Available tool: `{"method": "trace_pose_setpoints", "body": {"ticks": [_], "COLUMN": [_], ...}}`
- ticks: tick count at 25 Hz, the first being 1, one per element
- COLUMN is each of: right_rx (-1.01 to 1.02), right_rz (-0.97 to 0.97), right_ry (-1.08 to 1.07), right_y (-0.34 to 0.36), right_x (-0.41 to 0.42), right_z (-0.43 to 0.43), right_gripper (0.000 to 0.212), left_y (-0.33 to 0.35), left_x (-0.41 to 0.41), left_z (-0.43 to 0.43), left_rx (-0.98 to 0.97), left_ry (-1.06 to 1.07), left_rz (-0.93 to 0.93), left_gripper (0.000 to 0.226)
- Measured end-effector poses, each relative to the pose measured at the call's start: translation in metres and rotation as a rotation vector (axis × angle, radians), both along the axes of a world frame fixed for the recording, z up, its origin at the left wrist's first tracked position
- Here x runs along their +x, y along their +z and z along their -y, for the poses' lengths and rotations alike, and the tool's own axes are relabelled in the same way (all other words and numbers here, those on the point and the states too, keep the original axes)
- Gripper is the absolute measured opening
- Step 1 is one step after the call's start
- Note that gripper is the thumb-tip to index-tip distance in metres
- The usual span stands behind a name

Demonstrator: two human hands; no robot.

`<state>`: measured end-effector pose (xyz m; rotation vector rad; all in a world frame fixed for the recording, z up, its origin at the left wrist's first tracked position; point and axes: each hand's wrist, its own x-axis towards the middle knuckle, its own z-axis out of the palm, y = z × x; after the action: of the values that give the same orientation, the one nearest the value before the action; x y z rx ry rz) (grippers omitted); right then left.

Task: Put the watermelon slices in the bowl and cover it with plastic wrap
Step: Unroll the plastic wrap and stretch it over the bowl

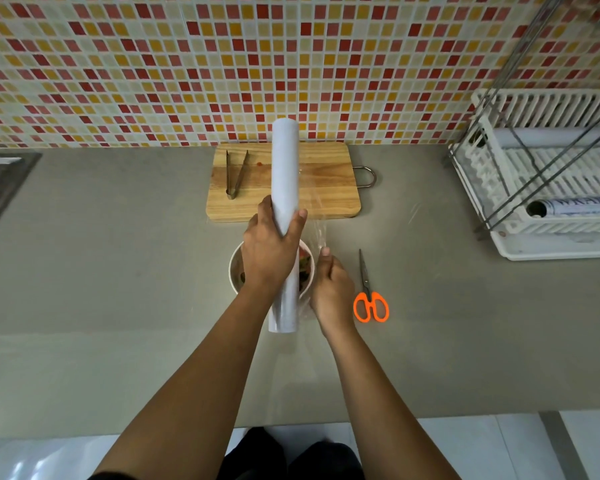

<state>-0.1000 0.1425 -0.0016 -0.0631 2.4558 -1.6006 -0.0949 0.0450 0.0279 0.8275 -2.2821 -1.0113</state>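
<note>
The white bowl point(235, 271) sits mid-bench point(118, 271) with watermelon slices point(305, 262) showing inside, mostly hidden under the left hand point(269, 252). That hand's grip is wrapped around the plastic wrap roll point(284, 174), held lengthwise above the bowl, pointing to 12 o'clock. At 3 o'clock of the bowl, the right hand point(331, 289) pinches the clear film point(321, 230) pulled off the roll. Orange-handled scissors point(369, 296) lie just beyond it. A wooden cutting board point(326, 181) carrying tongs point(234, 173) lies at 12 o'clock.
</note>
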Motion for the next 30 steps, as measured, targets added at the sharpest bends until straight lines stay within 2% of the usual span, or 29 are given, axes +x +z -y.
{"method": "trace_pose_setpoints", "body": {"ticks": [7,12,19,21,23,25,27,30], "right_rx": [0.018,-0.028,0.046,0.068,0.095,0.139,0.167,-0.007], "right_rz": [-0.007,0.159,0.024,-0.005,-0.003,0.061,0.17,0.424], "right_ry": [0.02,-0.038,0.014,0.023,-0.003,-0.021,0.01,0.058], "right_y": [-0.013,-0.013,-0.011,-0.015,-0.025,-0.037,-0.047,-0.047], "right_x": [-0.008,-0.005,-0.008,-0.013,-0.016,-0.013,-0.012,-0.023], "right_z": [-0.017,-0.005,-0.015,-0.022,-0.026,-0.026,-0.026,-0.022], "right_gripper": [0.035,0.049,0.046,0.043,0.042,0.042,0.04,0.032], "left_y": [-0.002,-0.003,0.003,0.003,0.002,0.001,-0.002,-0.007], "left_x": [0.0,-0.002,-0.007,-0.009,-0.01,-0.01,-0.006,0.001], "left_z": [0.003,-0.001,0.001,0.004,0.005,0.005,0.001,-0.011], "left_rx": [0.068,-0.018,-0.081,-0.025,0.185,0.364,0.334,0.204], "left_ry": [-0.044,-0.003,-0.076,-0.103,-0.058,0.007,0.006,0.0], "left_rz": [0.047,0.074,0.101,0.163,0.192,0.212,0.263,0.245], "left_gripper": [0.046,0.055,0.058,0.057,0.058,0.055,0.049,0.041]}}
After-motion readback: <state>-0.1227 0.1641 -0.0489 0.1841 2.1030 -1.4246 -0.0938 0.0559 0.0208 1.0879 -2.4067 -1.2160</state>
